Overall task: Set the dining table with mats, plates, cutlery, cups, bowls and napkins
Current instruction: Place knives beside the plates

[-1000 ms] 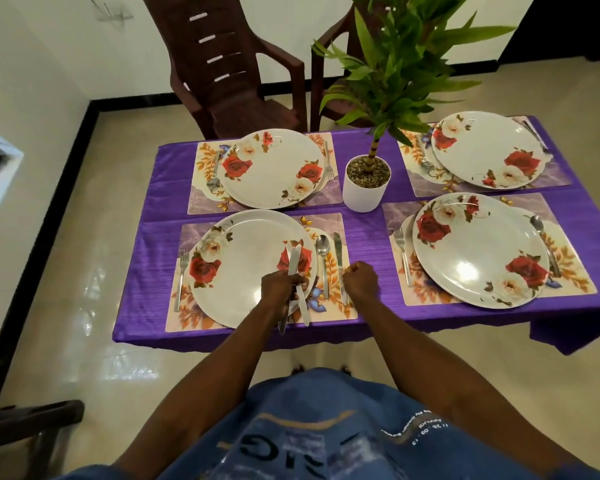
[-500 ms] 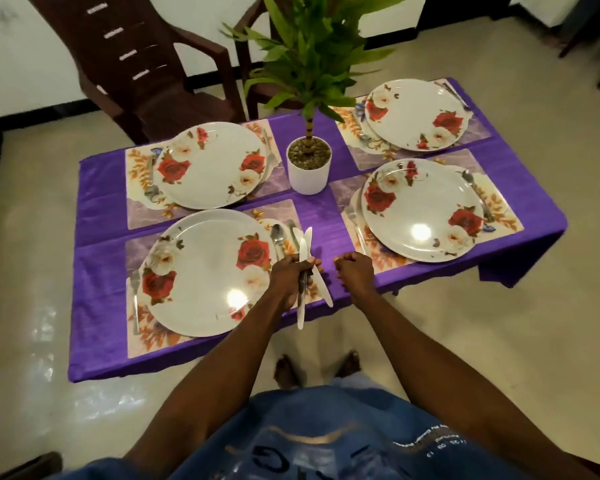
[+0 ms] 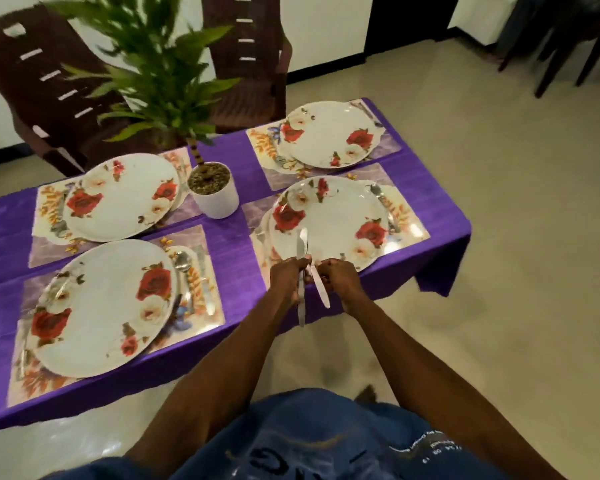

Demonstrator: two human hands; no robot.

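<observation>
Several rose-patterned plates sit on floral mats on a purple tablecloth (image 3: 232,258). My left hand (image 3: 286,277) grips two knives (image 3: 302,251) over the near edge of the near-right plate (image 3: 329,220); one knife points up over the plate, the other slants down to the right. My right hand (image 3: 336,278) is beside it with fingers curled, pinching the slanted knife (image 3: 321,292). The near-left plate (image 3: 97,303) has a spoon (image 3: 182,263) and a knife (image 3: 201,261) on its mat to the right. A spoon (image 3: 378,194) lies right of the near-right plate.
A white pot (image 3: 215,195) with a green plant stands mid-table. Two brown chairs (image 3: 49,88) stand behind the table, and dark chair legs (image 3: 561,46) show at the far right. The table's right end (image 3: 440,265) hangs over tiled floor.
I have shifted right along the table. My hands with the knives moved from the near-left setting to the near-right plate, and my right hand has closed in on one knife.
</observation>
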